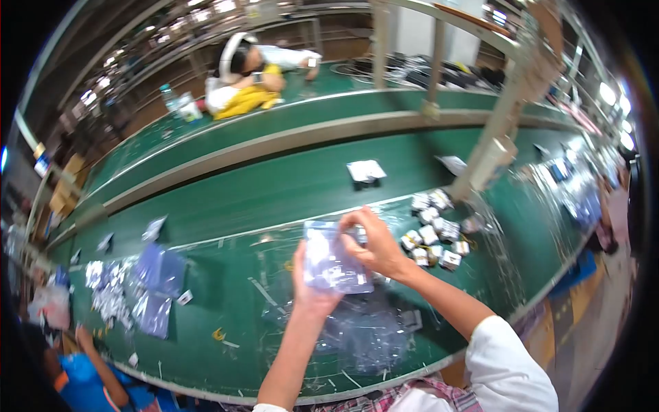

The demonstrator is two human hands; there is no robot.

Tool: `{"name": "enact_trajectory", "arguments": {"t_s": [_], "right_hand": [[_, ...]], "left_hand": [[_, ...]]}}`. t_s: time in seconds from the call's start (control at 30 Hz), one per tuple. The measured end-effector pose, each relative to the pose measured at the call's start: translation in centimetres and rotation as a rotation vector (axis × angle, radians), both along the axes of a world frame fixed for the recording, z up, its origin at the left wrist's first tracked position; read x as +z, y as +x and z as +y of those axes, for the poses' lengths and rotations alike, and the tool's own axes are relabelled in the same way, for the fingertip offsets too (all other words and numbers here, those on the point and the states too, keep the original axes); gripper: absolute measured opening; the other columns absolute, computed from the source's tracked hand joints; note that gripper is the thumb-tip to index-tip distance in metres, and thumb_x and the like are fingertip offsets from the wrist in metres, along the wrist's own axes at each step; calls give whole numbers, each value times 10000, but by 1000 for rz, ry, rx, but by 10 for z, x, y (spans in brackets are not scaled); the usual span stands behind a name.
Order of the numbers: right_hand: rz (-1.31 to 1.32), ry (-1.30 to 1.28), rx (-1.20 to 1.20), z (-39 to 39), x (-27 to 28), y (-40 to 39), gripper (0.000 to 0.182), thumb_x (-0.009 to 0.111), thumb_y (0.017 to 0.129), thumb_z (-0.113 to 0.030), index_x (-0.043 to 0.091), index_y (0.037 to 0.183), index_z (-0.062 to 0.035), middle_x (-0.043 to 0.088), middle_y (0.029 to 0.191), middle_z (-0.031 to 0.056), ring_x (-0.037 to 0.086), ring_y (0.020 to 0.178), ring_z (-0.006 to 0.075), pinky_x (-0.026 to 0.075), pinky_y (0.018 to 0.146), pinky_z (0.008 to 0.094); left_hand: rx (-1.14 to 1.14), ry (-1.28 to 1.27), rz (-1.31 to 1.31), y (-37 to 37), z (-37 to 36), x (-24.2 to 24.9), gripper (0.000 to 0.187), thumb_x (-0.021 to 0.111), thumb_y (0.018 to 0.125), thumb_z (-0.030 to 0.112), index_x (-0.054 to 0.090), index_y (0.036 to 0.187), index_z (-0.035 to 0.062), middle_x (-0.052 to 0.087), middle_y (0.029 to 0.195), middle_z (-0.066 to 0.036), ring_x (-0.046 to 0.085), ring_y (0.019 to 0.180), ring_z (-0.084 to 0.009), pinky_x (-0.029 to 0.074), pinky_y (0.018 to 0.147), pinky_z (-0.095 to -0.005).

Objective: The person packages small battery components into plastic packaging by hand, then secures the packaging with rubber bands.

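Observation:
My left hand (312,296) holds up a clear plastic blister pack (326,268), its palm beneath and its thumb along the left edge. At the upper right of the pack is my right hand (376,246), thumb and fingers curled together against it. What those fingertips pinch, if anything, is hidden. Below both hands lies a pile of clear plastic packs (374,340) on the green table (233,309). To the right of my right hand sits a cluster of several small white cube-shaped items (432,233), some with yellow parts.
Beyond the table runs a green belt (274,178) carrying a white-and-black packet (366,172). A post (484,158) rises at the right. Plastic packs (159,271) and silvery packets (110,292) lie left, near a co-worker's arm (99,364). Another person (254,75) sits across.

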State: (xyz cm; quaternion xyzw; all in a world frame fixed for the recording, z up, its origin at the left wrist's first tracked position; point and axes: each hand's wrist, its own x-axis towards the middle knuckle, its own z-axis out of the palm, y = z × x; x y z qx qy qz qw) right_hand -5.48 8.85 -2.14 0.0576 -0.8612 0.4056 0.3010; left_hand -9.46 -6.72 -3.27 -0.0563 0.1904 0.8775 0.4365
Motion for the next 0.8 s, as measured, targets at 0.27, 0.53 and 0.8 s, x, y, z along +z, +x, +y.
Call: {"name": "enact_trajectory", "arguments": {"t_s": [0.27, 0.53, 0.8], "right_hand": [[14, -43, 11, 12, -1, 2, 254, 626, 829, -56, 602, 1078, -16, 609, 927, 112, 602, 859, 239, 478, 809, 353], [-222, -104, 40, -11, 18, 26, 268, 646, 879, -173, 600, 1107, -41, 593, 895, 106, 604, 785, 252, 495, 713, 366], [-300, -253, 114, -19, 15, 29, 271, 642, 879, -125, 617, 1127, -20, 647, 888, 120, 628, 747, 193, 510, 690, 320]], "left_hand": [[-151, -11, 127, -1, -2, -3, 698, 576, 840, 554, 449, 1352, 97, 554, 1262, -170, 580, 1122, -377, 458, 936, -640], [191, -198, 199, -4, 8, -11, 512, 633, 849, 375, 521, 1244, 70, 613, 1151, -115, 615, 1051, -256, 508, 918, -464], [302, -355, 372, 1, 5, -14, 523, 632, 869, 366, 490, 1270, 60, 567, 1161, -64, 591, 1037, -188, 491, 870, -362]]}}
